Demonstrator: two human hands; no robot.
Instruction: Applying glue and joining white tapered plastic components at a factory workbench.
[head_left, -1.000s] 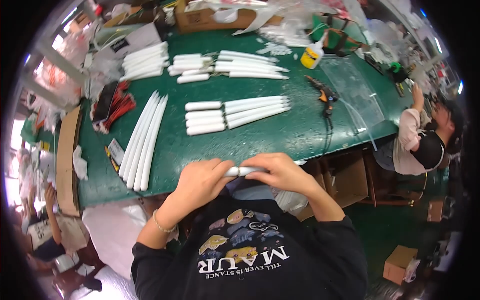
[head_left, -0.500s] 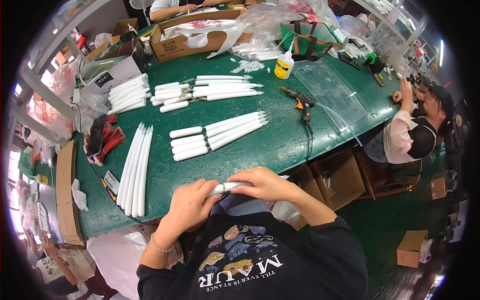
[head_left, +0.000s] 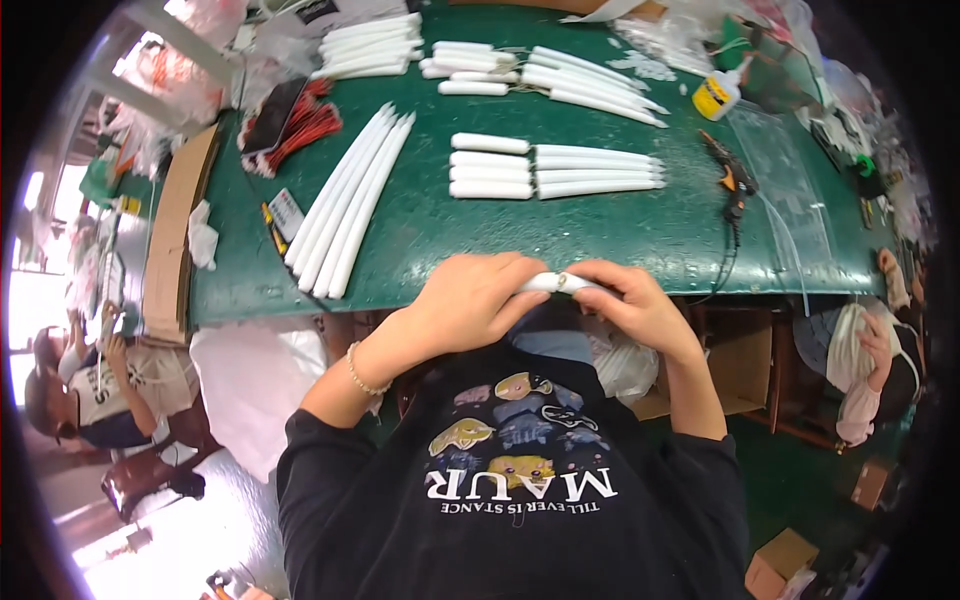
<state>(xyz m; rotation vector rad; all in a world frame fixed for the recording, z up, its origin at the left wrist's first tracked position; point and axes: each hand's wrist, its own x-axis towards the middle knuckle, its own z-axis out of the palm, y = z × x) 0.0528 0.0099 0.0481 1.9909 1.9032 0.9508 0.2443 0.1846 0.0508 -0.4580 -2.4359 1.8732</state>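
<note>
My left hand and my right hand meet just off the near table edge. Both are closed on a white electric taper candle, with a narrow gap between its two sections; the fingers cover most of it. Beyond my hands lie several short white candle tubes, lined up end to end with long pointed candle pieces. To the left rest several long white tapers side by side. Farther back is a second group of candle pieces with short tubes.
At the right lies a hot glue gun, near a yellow-labelled glue bottle. A phone, red wires and a yellow cutter are at the left. Co-workers sit on both sides. Cardboard boxes stand under the green table.
The view has turned and tipped down, so the table things appear higher up and farther right. Both hands still grip the candle, now held slightly to the right in the picture.
</note>
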